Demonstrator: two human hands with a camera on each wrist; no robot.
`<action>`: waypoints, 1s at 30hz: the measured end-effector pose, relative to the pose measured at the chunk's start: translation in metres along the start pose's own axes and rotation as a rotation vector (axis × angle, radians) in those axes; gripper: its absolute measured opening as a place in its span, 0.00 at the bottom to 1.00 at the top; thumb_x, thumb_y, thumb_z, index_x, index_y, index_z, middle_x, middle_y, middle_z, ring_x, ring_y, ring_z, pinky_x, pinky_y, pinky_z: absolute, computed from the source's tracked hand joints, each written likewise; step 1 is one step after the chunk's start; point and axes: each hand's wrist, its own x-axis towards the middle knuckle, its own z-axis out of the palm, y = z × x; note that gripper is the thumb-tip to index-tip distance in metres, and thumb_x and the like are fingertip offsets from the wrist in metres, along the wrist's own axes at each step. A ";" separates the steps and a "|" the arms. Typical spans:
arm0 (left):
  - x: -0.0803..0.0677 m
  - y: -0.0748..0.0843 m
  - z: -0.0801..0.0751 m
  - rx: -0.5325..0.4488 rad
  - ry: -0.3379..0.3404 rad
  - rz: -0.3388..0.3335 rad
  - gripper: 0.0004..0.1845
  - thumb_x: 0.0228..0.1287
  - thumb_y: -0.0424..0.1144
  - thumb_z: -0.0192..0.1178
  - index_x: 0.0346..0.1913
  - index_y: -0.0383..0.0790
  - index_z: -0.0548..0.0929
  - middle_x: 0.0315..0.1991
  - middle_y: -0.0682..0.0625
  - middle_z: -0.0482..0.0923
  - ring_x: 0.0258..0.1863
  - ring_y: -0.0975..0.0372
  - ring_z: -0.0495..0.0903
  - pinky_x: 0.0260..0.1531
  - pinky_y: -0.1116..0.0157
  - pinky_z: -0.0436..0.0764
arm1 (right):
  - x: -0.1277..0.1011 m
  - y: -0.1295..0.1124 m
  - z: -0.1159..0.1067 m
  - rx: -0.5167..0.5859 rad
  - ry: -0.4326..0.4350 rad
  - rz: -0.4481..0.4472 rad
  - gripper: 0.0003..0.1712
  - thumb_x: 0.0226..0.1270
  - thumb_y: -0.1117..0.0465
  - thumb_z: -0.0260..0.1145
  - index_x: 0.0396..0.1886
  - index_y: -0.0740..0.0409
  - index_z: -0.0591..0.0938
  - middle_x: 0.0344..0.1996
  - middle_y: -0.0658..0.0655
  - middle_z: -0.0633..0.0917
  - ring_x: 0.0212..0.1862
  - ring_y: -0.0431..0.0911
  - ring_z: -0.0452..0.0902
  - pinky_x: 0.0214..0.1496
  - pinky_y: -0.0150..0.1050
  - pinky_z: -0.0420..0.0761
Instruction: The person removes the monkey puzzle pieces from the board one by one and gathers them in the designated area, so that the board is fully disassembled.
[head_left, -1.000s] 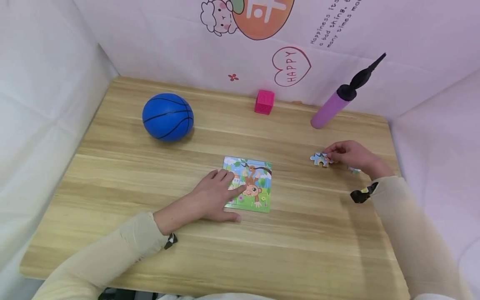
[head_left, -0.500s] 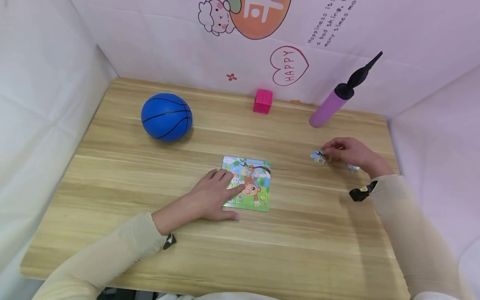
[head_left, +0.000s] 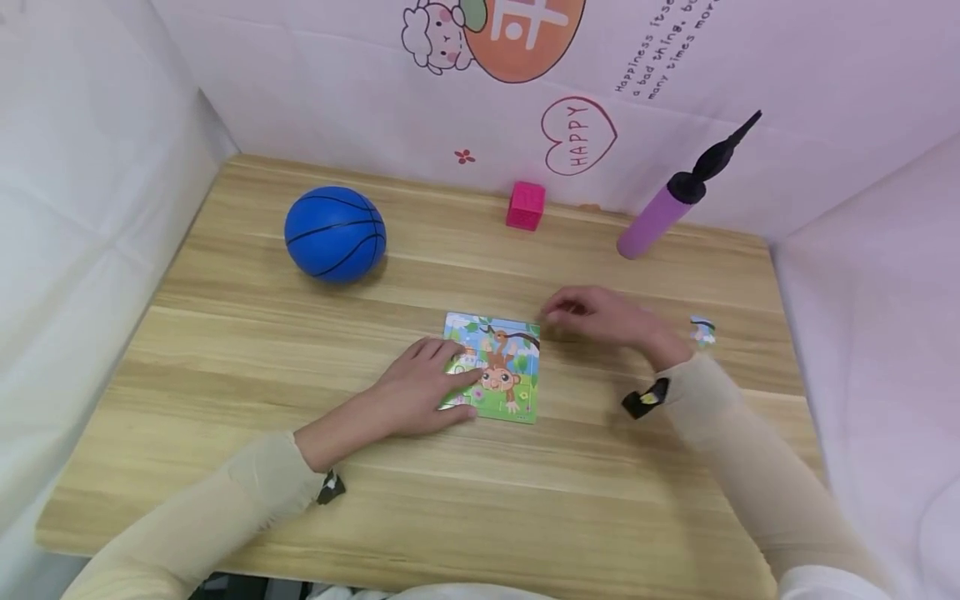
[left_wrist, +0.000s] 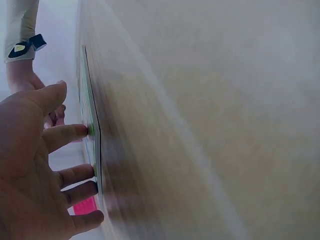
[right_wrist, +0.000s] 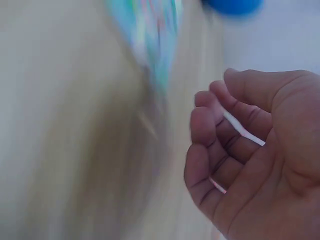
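Observation:
A square jigsaw puzzle (head_left: 516,390) with a monkey picture lies at the middle of the wooden table. My left hand (head_left: 420,387) rests on its left side, the fingers spread and fairly straight. The left wrist view shows those fingertips touching the puzzle's edge (left_wrist: 95,150). Just off the puzzle's upper right corner is my right hand (head_left: 600,315), thumb and fingers curled together. The puzzle piece it pinched earlier is gone from its spot; in the hand it is hidden from both views. Another puzzle piece (head_left: 702,330) lies farther right.
At the back left sits a blue ball (head_left: 335,234). A pink cube (head_left: 526,206) stands by the back wall, and a purple hand pump (head_left: 654,222) with a black nozzle leans at the back right. White cloth (head_left: 97,167) encloses the table.
My right hand has moved left from the loose pieces to the puzzle's upper right corner, leaving one piece in view on the right. My left hand has barely shifted.

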 end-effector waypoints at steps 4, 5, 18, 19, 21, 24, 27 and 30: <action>-0.004 -0.003 0.003 -0.044 0.073 0.001 0.33 0.72 0.68 0.49 0.73 0.57 0.74 0.72 0.43 0.62 0.71 0.50 0.58 0.72 0.46 0.48 | 0.025 -0.038 0.036 0.002 -0.092 -0.078 0.17 0.78 0.55 0.63 0.58 0.59 0.84 0.46 0.50 0.86 0.45 0.45 0.80 0.50 0.45 0.79; -0.005 -0.003 0.003 -0.066 0.090 -0.006 0.32 0.72 0.67 0.50 0.72 0.56 0.75 0.72 0.43 0.62 0.71 0.51 0.58 0.73 0.46 0.45 | 0.029 -0.045 0.042 -0.008 -0.101 -0.081 0.18 0.78 0.55 0.62 0.58 0.60 0.84 0.44 0.50 0.86 0.43 0.44 0.80 0.49 0.44 0.80; -0.014 -0.006 0.007 -0.159 0.072 -0.012 0.35 0.72 0.65 0.53 0.74 0.49 0.73 0.70 0.42 0.63 0.68 0.52 0.58 0.71 0.50 0.51 | 0.055 -0.064 0.066 -0.116 -0.099 -0.032 0.21 0.76 0.58 0.64 0.61 0.65 0.82 0.38 0.52 0.83 0.35 0.43 0.76 0.40 0.39 0.78; -0.014 -0.006 0.007 -0.161 0.071 -0.013 0.35 0.72 0.65 0.53 0.74 0.49 0.72 0.70 0.42 0.62 0.68 0.52 0.58 0.71 0.51 0.51 | 0.055 -0.063 0.067 -0.123 -0.098 -0.035 0.21 0.76 0.58 0.64 0.61 0.65 0.82 0.38 0.52 0.82 0.35 0.43 0.76 0.40 0.39 0.78; -0.013 -0.006 0.007 -0.151 0.063 -0.020 0.36 0.72 0.66 0.52 0.74 0.50 0.72 0.70 0.43 0.62 0.67 0.53 0.58 0.70 0.52 0.52 | 0.055 -0.064 0.068 -0.135 -0.100 -0.038 0.21 0.76 0.57 0.64 0.62 0.65 0.82 0.39 0.53 0.81 0.35 0.44 0.74 0.40 0.39 0.77; -0.013 -0.006 0.008 -0.122 0.055 -0.026 0.35 0.72 0.65 0.53 0.74 0.50 0.72 0.69 0.42 0.63 0.67 0.52 0.57 0.71 0.50 0.50 | 0.055 -0.068 0.069 -0.142 -0.102 -0.039 0.22 0.77 0.57 0.64 0.62 0.66 0.81 0.39 0.53 0.80 0.35 0.44 0.73 0.40 0.39 0.77; -0.013 -0.005 0.007 -0.078 0.040 -0.025 0.35 0.72 0.65 0.54 0.75 0.51 0.71 0.69 0.41 0.63 0.67 0.50 0.58 0.72 0.46 0.47 | 0.056 -0.072 0.071 -0.149 -0.099 -0.031 0.22 0.77 0.57 0.63 0.62 0.66 0.81 0.39 0.54 0.80 0.35 0.45 0.73 0.40 0.39 0.77; -0.012 -0.002 0.007 -0.031 0.017 -0.009 0.36 0.71 0.66 0.53 0.77 0.55 0.68 0.69 0.40 0.63 0.68 0.48 0.57 0.72 0.42 0.44 | 0.057 -0.073 0.073 -0.160 -0.082 -0.019 0.21 0.77 0.57 0.63 0.61 0.66 0.82 0.39 0.53 0.80 0.35 0.44 0.74 0.40 0.39 0.77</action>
